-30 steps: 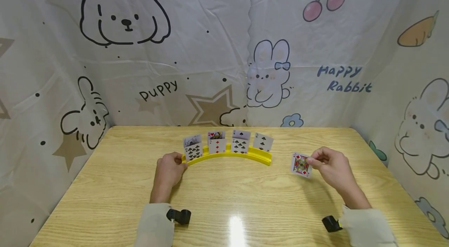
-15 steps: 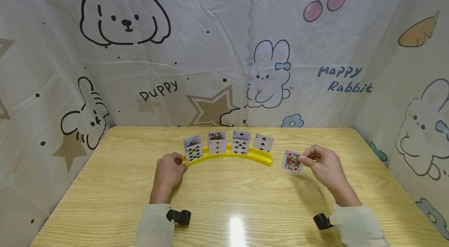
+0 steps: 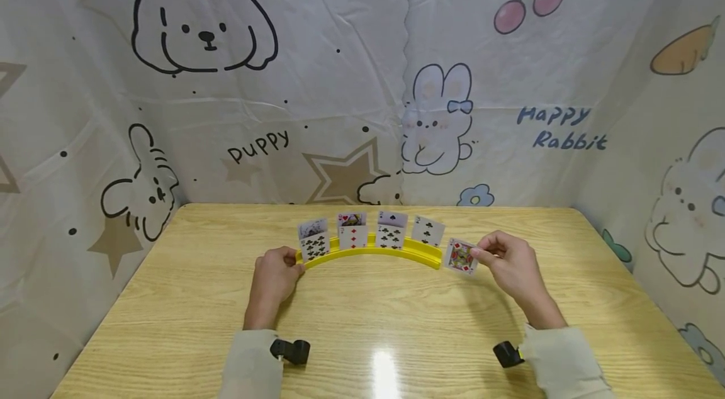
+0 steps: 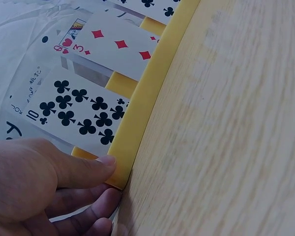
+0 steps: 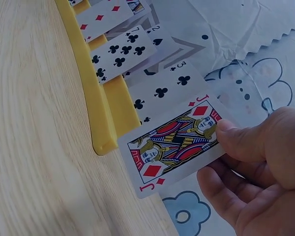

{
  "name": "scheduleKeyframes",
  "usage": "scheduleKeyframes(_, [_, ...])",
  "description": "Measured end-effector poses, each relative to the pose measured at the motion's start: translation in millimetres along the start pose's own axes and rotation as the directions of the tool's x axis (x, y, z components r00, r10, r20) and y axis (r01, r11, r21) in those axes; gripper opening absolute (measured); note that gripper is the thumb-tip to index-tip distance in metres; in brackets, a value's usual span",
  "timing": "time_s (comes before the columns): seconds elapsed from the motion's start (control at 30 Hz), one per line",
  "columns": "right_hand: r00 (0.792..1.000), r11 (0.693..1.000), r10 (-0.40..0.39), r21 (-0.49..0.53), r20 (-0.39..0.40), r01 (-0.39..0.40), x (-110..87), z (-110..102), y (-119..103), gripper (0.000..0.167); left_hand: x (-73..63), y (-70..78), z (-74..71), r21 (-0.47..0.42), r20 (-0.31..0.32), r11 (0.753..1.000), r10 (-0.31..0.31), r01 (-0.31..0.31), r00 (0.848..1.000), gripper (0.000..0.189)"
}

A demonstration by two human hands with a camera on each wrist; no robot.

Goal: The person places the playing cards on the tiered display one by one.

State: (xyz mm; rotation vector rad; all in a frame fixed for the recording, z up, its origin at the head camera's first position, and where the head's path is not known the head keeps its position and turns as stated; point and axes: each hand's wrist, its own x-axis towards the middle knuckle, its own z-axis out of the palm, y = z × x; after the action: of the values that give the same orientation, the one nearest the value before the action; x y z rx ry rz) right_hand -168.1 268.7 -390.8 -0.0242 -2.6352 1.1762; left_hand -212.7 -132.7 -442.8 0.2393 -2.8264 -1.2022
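A curved yellow card holder stands on the table with playing cards upright in its slots. My left hand pinches the holder's left end, thumb on its front face, beside the ten of clubs. My right hand pinches the jack of diamonds by its edge, face toward me. This card is just off the holder's right end, near the three of clubs in the back row. Also in the holder are the three of diamonds and the seven of clubs, each with a card behind.
The wooden table carries the holder near its back edge. Behind and at both sides hangs a white cloth with cartoon prints. A small black camera sits on the right wrist, and another on the left.
My right hand has moved left with the jack of diamonds, bringing it close to the holder's right end. The left hand keeps its grip on the holder's left end.
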Motion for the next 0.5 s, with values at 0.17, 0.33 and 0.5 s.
scheduleKeyframes(0.17, [1.000, 1.000, 0.001, 0.026, -0.012, -0.001, 1.7, 6, -4, 0.015, 0.1, 0.6, -0.1, 0.005, -0.001, 1.000, -0.006, 0.006, 1.000, 0.028])
scheduleKeyframes(0.33, [1.000, 0.999, 0.016, 0.048, -0.024, -0.015, 4.8, 12, -7, 0.015, -0.1, 1.0, 0.4, 0.005, -0.001, 1.000, -0.013, 0.013, 1.000, 0.028])
scheduleKeyframes(0.5, [0.999, 0.998, 0.013, 0.063, -0.029, -0.011, 8.2, 20, -10, 0.013, 0.3, 1.2, 0.4, 0.002, 0.004, 1.000, -0.022, 0.022, 1.000, 0.030])
